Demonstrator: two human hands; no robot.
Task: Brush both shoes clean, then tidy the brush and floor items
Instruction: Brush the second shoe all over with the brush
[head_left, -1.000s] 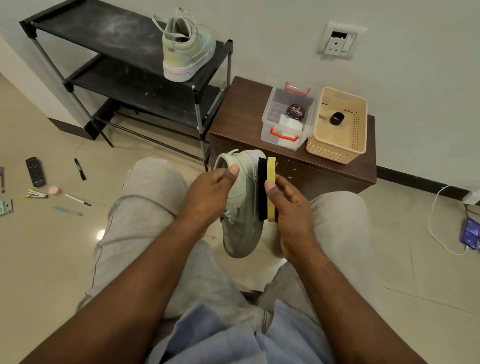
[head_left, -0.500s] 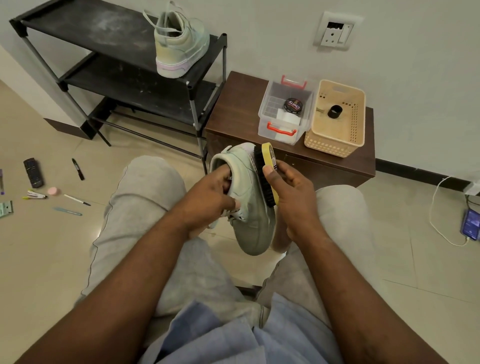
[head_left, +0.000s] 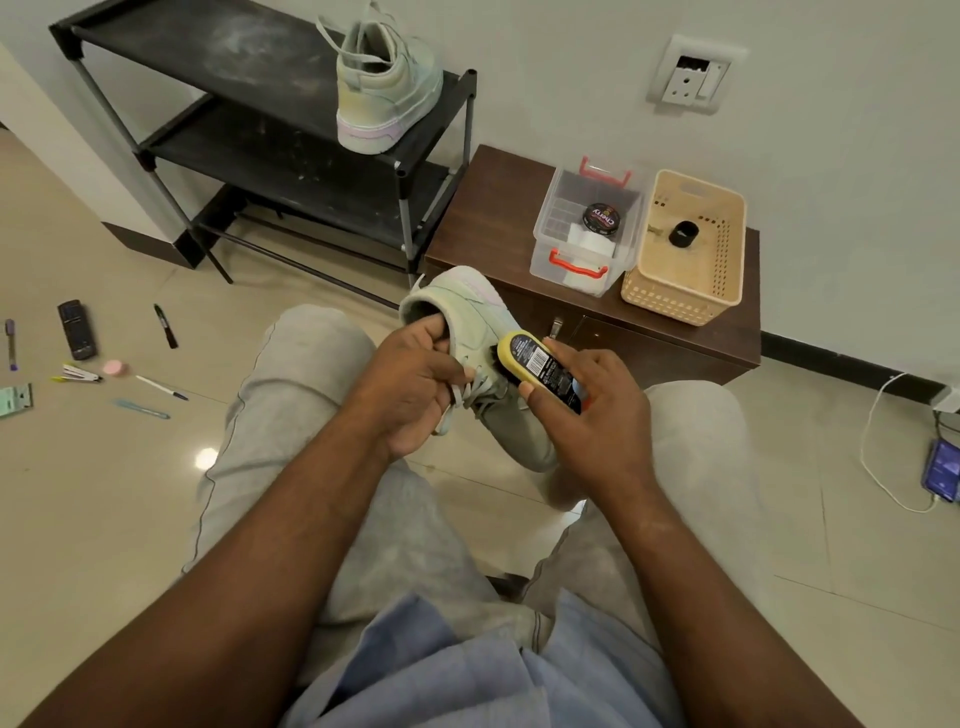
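A: Shoe (head_left: 470, 332) sits at the frame's centre, above the knees; the left hand (head_left: 415, 384) has its fingers closed on the collar and laces, while the right hand (head_left: 587, 410) is wrapped around the brush (head_left: 540, 364), bristles on the upper.

B: What is the risk?

A: Probably slippage. A hard stroke could twist the shoe loose from that grip, or the bristles could snag the loose laces (head_left: 467, 387).

B: And the pens (head_left: 165, 326) at left?

A: Easy to forget afterwards.

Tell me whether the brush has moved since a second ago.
Yes. The brush has turned label-up and slid toward the person, away from the cabinet, along the shoe.
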